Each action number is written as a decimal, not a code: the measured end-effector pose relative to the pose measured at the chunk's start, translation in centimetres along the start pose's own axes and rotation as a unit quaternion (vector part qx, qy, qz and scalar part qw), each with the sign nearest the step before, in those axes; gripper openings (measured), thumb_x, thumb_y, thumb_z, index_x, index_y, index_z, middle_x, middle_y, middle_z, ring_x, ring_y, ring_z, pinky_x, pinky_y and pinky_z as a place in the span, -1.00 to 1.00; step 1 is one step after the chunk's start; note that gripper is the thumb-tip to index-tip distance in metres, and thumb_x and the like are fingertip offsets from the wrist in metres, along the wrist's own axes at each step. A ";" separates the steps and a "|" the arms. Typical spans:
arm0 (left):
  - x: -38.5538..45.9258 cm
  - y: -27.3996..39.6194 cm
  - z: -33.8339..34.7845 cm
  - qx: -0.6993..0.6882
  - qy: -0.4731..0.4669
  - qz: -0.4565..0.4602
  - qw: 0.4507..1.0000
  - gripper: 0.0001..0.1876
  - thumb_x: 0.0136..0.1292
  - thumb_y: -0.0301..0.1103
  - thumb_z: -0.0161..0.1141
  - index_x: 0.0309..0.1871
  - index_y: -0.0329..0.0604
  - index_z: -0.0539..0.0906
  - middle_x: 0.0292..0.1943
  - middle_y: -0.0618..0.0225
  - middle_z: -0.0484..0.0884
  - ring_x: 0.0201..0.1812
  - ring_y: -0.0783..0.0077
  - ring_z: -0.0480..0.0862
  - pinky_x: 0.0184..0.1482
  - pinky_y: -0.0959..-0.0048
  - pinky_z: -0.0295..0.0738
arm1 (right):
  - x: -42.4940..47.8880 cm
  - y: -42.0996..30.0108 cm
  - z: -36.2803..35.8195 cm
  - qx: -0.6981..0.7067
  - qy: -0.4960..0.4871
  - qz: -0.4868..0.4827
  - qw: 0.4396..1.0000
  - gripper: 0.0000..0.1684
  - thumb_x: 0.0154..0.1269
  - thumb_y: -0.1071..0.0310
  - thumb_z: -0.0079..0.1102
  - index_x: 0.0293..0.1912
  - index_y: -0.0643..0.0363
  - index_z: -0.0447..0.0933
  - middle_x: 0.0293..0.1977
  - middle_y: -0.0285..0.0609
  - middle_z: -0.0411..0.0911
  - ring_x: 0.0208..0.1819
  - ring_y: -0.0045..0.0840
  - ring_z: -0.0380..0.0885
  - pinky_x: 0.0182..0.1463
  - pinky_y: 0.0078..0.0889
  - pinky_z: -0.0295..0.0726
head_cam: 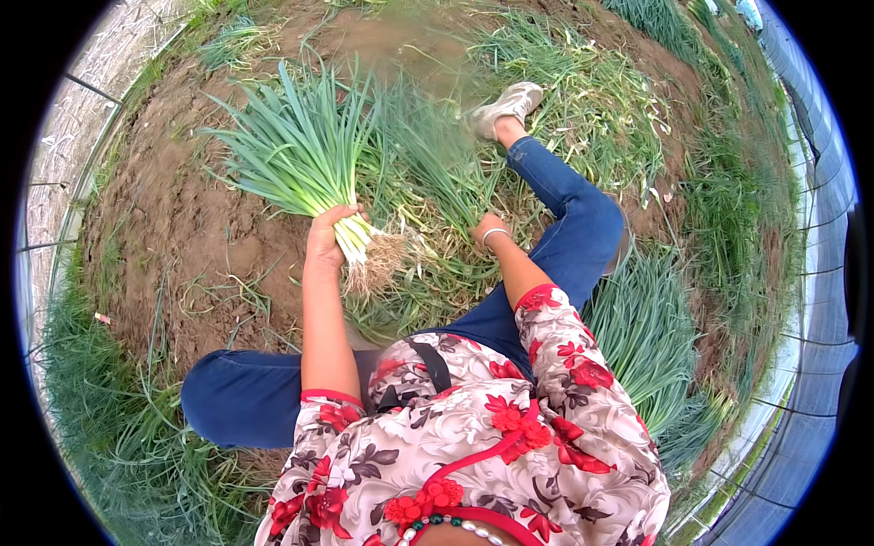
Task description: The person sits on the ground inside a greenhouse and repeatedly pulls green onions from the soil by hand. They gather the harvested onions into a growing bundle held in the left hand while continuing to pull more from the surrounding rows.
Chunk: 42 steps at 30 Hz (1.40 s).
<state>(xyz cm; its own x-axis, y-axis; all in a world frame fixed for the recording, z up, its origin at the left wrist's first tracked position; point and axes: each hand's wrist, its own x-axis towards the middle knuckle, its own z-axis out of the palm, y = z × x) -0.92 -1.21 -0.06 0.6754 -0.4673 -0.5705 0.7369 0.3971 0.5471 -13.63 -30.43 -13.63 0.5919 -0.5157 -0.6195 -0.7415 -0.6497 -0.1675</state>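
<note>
My left hand (326,237) grips a thick bunch of long-leaved green alliums (293,153) around their pale stems. The leaves fan out up and to the left, while a tangle of brown roots (375,263) hangs at the lower right of the fist. On the other side, my right hand (490,228), with a bracelet at its wrist, is closed around the lower end of a looser bundle of thin green leaves (440,174). That bundle's upper part is blurred. Below both hands lie discarded yellowed leaves and stalks (437,266).
Cut greens (580,102) litter the ground past my shoe (512,109). A large pile of harvested alliums (645,341) lies by my bent leg (573,205). Bare brown soil (184,239) and grass (123,437) are on the left. Plastic sheeting (812,341) borders the right.
</note>
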 end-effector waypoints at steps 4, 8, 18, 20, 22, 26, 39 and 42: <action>2.3 -4.9 -4.6 0.052 0.076 -0.083 0.992 -0.86 -0.04 -0.47 0.18 -0.38 -0.35 0.55 -0.49 0.16 0.61 -0.50 0.25 0.63 -0.39 0.33 0.60 | 1.1 0.4 1.3 0.058 -0.011 -0.003 0.998 -0.43 0.09 0.15 0.17 0.03 0.32 0.44 -0.03 0.09 0.51 0.00 -0.16 0.50 0.08 -0.21 0.43; 3.0 -9.0 -5.7 -0.014 0.074 -0.119 0.990 -0.86 -0.01 -0.51 0.13 -0.36 -0.37 0.53 -0.44 0.13 0.62 -0.43 0.23 0.65 -0.37 0.35 0.61 | 1.2 -1.4 -0.6 0.542 0.044 -0.033 0.838 -0.52 0.29 0.31 -0.01 0.12 0.38 0.30 -0.13 0.06 0.54 -0.20 -0.27 0.57 -0.12 -0.15 0.51; 3.2 -6.9 -5.4 -0.081 0.014 -0.062 0.995 -0.82 -0.03 -0.54 0.13 -0.31 -0.41 0.48 -0.35 0.09 0.60 -0.35 0.23 0.63 -0.25 0.36 0.60 | 0.3 -2.3 0.6 0.618 -0.025 0.001 0.786 -0.76 0.23 0.38 0.07 -0.15 0.33 0.43 -0.47 -0.12 0.54 -0.60 -0.51 0.48 -0.56 -0.48 0.45; 3.0 -6.5 -5.3 -0.118 0.029 -0.046 0.991 -0.80 -0.02 -0.55 0.11 -0.29 -0.44 0.47 -0.34 0.06 0.58 -0.34 0.22 0.62 -0.23 0.35 0.60 | 1.3 -3.5 0.5 0.607 -0.020 -0.037 0.794 -0.76 0.20 0.43 0.08 -0.13 0.33 0.43 -0.49 -0.17 0.54 -0.59 -0.59 0.49 -0.56 -0.54 0.44; 3.1 -6.5 -5.8 -0.111 0.019 -0.049 0.992 -0.81 -0.01 -0.55 0.10 -0.29 -0.44 0.46 -0.34 0.05 0.58 -0.33 0.21 0.62 -0.22 0.35 0.61 | 3.1 -4.5 0.6 0.566 -0.008 -0.060 0.822 -0.73 0.13 0.35 0.19 -0.20 0.31 0.48 -0.49 -0.12 0.55 -0.51 -0.38 0.53 -0.43 -0.36 0.52; 2.6 -7.3 -5.0 -0.100 0.025 -0.073 0.992 -0.82 -0.02 -0.55 0.09 -0.31 -0.41 0.45 -0.34 0.04 0.58 -0.33 0.20 0.62 -0.22 0.34 0.61 | 6.2 -3.2 2.2 0.203 0.066 0.009 0.977 -0.48 -0.10 0.19 0.34 -0.15 0.32 0.54 -0.20 0.13 0.57 -0.12 -0.11 0.55 0.00 -0.26 0.48; 3.5 -7.0 -4.4 -0.073 0.060 -0.022 0.995 -0.90 -0.01 -0.53 0.08 -0.40 -0.37 0.48 -0.30 0.03 0.60 -0.30 0.21 0.63 -0.16 0.34 0.57 | -0.6 -8.4 -1.8 0.639 -0.094 -0.156 0.747 -0.92 0.25 0.46 0.05 -0.24 0.18 0.38 -0.56 -0.36 0.40 -0.62 -0.73 0.30 -0.58 -0.64 0.24; 3.7 -7.2 -4.4 -0.101 0.024 -0.034 0.994 -0.91 0.00 -0.55 0.10 -0.40 -0.36 0.48 -0.29 0.02 0.61 -0.28 0.21 0.63 -0.14 0.34 0.57 | -1.1 -7.6 -1.0 0.693 -0.147 -0.131 0.694 -0.92 0.23 0.43 0.10 -0.29 0.17 0.39 -0.56 -0.37 0.40 -0.62 -0.71 0.29 -0.57 -0.60 0.24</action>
<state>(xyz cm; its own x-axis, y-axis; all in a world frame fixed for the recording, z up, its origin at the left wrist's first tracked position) -3.59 -2.27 -8.81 0.6209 -0.4626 -0.6329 0.7684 0.5191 0.3744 -8.36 -25.51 -10.94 0.8242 -0.2132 -0.5246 -0.3335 0.5660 -0.7540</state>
